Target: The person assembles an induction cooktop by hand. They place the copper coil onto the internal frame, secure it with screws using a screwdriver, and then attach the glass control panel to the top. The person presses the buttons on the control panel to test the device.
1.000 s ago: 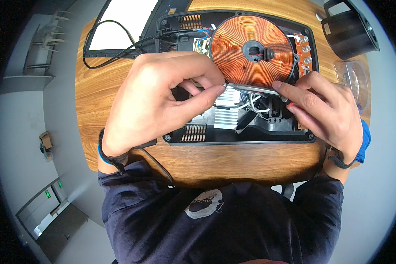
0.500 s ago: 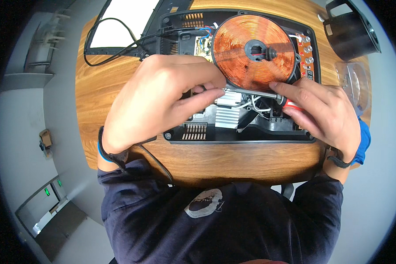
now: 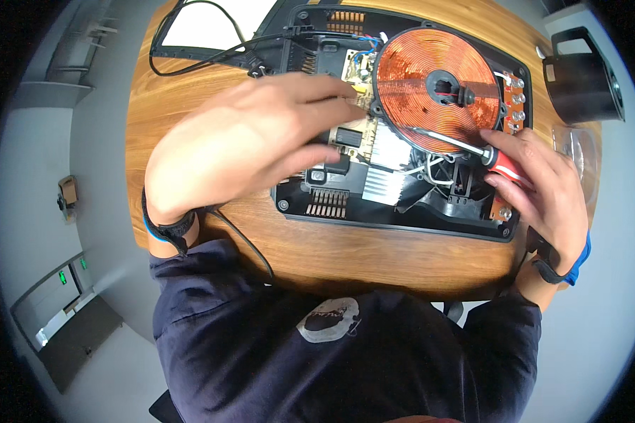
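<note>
My right hand [image 3: 543, 173] grips a screwdriver with a red handle [image 3: 505, 168]. Its metal shaft [image 3: 453, 142] slants up and left across the lower part of a round copper coil [image 3: 430, 63]. At the coil's left edge, my left hand [image 3: 268, 130] hovers over the circuit board [image 3: 353, 141], fingers stretched and thumb apart, with nothing visible in it. Both hands are above the opened black housing [image 3: 402, 224] of an induction cooker. Below the coil lie a silver finned heat sink [image 3: 383, 185] and white wires [image 3: 430, 173]. My left hand covers part of the board.
On the wooden table [image 3: 346, 257], a white-and-black panel [image 3: 212, 28] lies at the far left beside a black cable [image 3: 197, 68]. A black pot or jug [image 3: 582, 74] and a clear plastic container [image 3: 578, 158] stand at the right.
My left fingers have parted from their pinch at the coil's lower edge and moved up and left. The screwdriver has tilted, its tip now over the coil. The whole view has shifted slightly.
</note>
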The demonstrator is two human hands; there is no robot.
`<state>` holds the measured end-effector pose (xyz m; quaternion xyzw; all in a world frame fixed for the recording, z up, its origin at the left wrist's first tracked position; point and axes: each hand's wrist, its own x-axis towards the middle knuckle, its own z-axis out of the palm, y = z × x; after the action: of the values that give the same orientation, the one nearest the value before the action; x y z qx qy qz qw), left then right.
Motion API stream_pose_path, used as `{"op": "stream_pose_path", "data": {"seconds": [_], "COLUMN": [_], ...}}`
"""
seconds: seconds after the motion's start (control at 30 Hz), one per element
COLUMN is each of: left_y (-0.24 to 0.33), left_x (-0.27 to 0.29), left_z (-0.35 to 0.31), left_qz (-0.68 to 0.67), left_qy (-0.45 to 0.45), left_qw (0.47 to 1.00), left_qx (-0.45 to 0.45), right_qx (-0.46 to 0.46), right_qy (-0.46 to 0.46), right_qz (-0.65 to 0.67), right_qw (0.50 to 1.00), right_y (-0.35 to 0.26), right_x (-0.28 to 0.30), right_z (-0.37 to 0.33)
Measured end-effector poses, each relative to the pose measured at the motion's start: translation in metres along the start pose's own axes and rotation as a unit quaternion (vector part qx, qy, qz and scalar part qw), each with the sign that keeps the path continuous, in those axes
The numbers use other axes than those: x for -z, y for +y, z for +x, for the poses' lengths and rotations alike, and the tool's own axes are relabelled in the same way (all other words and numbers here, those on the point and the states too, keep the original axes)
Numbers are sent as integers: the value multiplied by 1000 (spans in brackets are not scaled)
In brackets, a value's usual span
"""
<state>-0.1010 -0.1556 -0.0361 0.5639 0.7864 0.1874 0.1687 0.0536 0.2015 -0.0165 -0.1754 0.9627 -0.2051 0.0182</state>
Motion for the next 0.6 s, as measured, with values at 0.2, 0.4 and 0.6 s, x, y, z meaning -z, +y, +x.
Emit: {"op": "stream_pose_path", "data": {"seconds": [0.2, 0.4, 0.6], "left_y": [10, 44, 46], "left_x": [-34, -43, -35], "left_z": [-25, -43, -50], "left_qz": [65, 213, 278], "left_qy": [4, -104, -165], "left_qw": [998, 972, 946], "left_qx": [-2, -3, -35], "right_qx": [-54, -98, -79], "right_qy": [37, 34, -15], "right_qz": [28, -6, -52], "right_qw": [997, 995, 995], "right_y": [9, 3, -8], "right_x": [1, 5, 17], "right_z": [-8, -3, 11]}}
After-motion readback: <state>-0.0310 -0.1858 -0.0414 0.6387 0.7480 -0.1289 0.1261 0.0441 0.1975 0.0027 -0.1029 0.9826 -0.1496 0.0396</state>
